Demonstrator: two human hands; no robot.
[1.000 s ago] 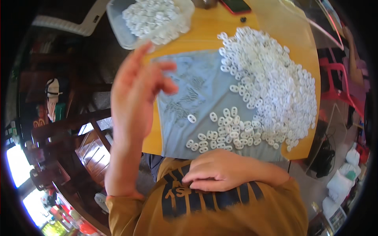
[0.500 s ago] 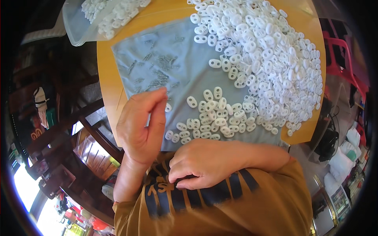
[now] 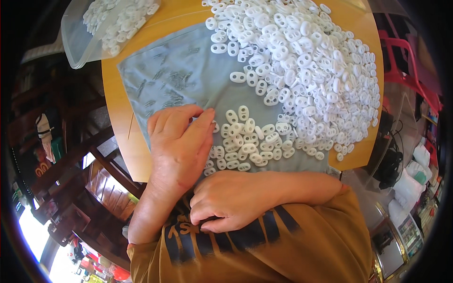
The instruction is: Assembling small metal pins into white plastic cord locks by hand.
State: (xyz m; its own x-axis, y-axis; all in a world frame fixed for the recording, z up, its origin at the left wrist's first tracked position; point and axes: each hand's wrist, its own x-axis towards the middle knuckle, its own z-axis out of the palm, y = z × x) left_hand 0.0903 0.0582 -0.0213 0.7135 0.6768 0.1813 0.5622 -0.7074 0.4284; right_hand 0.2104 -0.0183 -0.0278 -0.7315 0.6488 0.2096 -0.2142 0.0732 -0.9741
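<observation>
My left hand (image 3: 181,144) is over the near-left part of a grey cloth (image 3: 212,89), its fingers bent and thumb brought toward them. Whatever lies between the fingertips is hidden. Just right of the thumb is a small pile of white oval plastic pieces with two holes (image 3: 240,141). Beyond the hand, small metal springs (image 3: 177,80) lie scattered on the cloth. My right hand (image 3: 231,200) rests in front of my shirt at the table's near edge, fingers curled inward. What it holds, if anything, cannot be seen.
A large heap of the same white pieces (image 3: 306,70) covers the right side of the yellow-brown table (image 3: 127,155). A clear plastic tub (image 3: 73,40) with more white parts stands far left. A red chair (image 3: 401,45) is beyond the right edge, dark wooden furniture (image 3: 101,162) to the left.
My left hand has moved right over the cloth, toward the small pile, and its fingers have bent more. My right hand keeps its curled pose. The whole view has shifted slightly.
</observation>
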